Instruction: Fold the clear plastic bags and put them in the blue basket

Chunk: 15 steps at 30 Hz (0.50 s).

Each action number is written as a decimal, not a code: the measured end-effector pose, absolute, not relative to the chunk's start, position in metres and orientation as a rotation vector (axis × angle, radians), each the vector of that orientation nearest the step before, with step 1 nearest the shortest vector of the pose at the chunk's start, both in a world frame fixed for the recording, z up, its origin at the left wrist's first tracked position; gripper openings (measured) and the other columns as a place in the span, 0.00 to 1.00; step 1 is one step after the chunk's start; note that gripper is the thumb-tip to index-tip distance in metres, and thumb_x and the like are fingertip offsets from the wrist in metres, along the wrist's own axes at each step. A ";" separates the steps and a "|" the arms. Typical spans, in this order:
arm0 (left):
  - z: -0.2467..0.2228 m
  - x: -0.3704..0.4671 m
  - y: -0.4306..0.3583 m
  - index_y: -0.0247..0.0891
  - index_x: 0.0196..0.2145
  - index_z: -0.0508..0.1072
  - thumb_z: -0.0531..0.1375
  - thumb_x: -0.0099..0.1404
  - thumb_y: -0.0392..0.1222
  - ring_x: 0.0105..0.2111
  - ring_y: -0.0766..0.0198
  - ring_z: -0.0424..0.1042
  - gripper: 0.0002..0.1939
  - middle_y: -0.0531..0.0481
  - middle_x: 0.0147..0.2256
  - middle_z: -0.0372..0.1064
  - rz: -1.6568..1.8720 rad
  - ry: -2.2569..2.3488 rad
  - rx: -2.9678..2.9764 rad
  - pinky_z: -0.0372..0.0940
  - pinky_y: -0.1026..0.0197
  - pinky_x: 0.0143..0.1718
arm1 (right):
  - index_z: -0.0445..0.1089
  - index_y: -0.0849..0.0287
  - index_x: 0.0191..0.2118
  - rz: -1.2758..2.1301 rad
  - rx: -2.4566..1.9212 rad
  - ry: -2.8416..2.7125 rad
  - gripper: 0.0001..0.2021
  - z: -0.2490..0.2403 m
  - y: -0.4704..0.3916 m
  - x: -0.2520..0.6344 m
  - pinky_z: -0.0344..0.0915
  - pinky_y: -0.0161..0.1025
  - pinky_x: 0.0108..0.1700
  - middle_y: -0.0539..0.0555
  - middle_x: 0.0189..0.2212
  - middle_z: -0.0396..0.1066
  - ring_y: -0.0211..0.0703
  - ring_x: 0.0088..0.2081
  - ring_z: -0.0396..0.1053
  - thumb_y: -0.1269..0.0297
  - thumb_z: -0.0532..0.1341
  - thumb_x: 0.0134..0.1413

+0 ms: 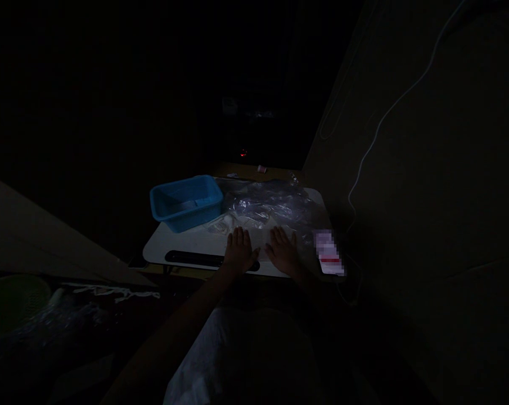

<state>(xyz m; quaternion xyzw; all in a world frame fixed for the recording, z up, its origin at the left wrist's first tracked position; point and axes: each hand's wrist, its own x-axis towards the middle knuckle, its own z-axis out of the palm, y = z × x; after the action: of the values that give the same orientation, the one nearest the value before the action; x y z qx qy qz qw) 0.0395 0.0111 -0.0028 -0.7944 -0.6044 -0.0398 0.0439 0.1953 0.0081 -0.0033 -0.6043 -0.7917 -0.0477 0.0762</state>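
Observation:
Both of my hands rest palm down near the front of a small white table (pixel 158 247). My left hand (pixel 239 251) has its fingers stretched forward and the thumb out to the right. Beside it, my right hand (pixel 283 250) also lies flat with fingers extended, its thumb toward the left one. Neither holds anything that I can see. Just beyond the fingertips spreads crumpled clear plastic (pixel 262 205). Something small and whitish (pixel 225 224), too dim to name, lies ahead of my left hand. A blue plastic basin (pixel 187 203) stands at the table's back left.
A lit phone (pixel 330 253), its screen blurred, sits at the right edge. A white cable (pixel 378 126) hangs along the right wall. A slot with a dark rim (pixel 195 258) runs along the table's front. At lower left are a green basket (pixel 13 304) and loose plastic (pixel 64 318).

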 end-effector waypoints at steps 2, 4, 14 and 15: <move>-0.004 0.039 0.011 0.20 0.57 0.49 0.42 0.62 0.54 0.58 0.45 0.41 0.36 0.28 0.58 0.43 -0.129 -1.844 -2.426 0.40 0.47 0.55 | 0.47 0.65 0.59 -0.176 -1.805 -2.353 0.26 -0.001 0.007 0.194 0.28 0.58 0.57 0.60 0.60 0.44 0.49 0.61 0.37 0.56 0.39 0.59; -0.005 0.039 0.012 0.20 0.57 0.49 0.42 0.62 0.55 0.59 0.45 0.41 0.36 0.28 0.58 0.43 -0.142 -1.832 -2.422 0.40 0.47 0.55 | 0.47 0.65 0.59 -0.188 -1.746 -2.386 0.26 0.001 0.006 0.193 0.27 0.57 0.58 0.59 0.60 0.44 0.47 0.61 0.37 0.58 0.39 0.59; -0.007 0.036 0.012 0.21 0.57 0.50 0.41 0.61 0.58 0.58 0.45 0.41 0.38 0.28 0.58 0.43 -0.164 -1.849 -2.406 0.41 0.48 0.55 | 0.48 0.66 0.59 -0.154 -1.755 -2.398 0.29 -0.006 0.004 0.201 0.30 0.58 0.57 0.61 0.59 0.46 0.48 0.61 0.39 0.52 0.39 0.58; -0.007 0.036 0.012 0.21 0.57 0.50 0.41 0.61 0.58 0.58 0.45 0.41 0.38 0.28 0.58 0.44 -0.166 -1.854 -2.404 0.41 0.48 0.55 | 0.48 0.66 0.59 -0.160 -1.762 -2.398 0.29 -0.007 0.004 0.202 0.30 0.59 0.57 0.61 0.59 0.46 0.49 0.61 0.39 0.51 0.39 0.58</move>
<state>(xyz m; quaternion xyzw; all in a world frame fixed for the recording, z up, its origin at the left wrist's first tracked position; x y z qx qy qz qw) 0.0356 0.0122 -0.0071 -0.7897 -0.6090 -0.0546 0.0509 0.2024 0.0036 -0.0066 -0.5894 -0.8020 -0.0535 0.0808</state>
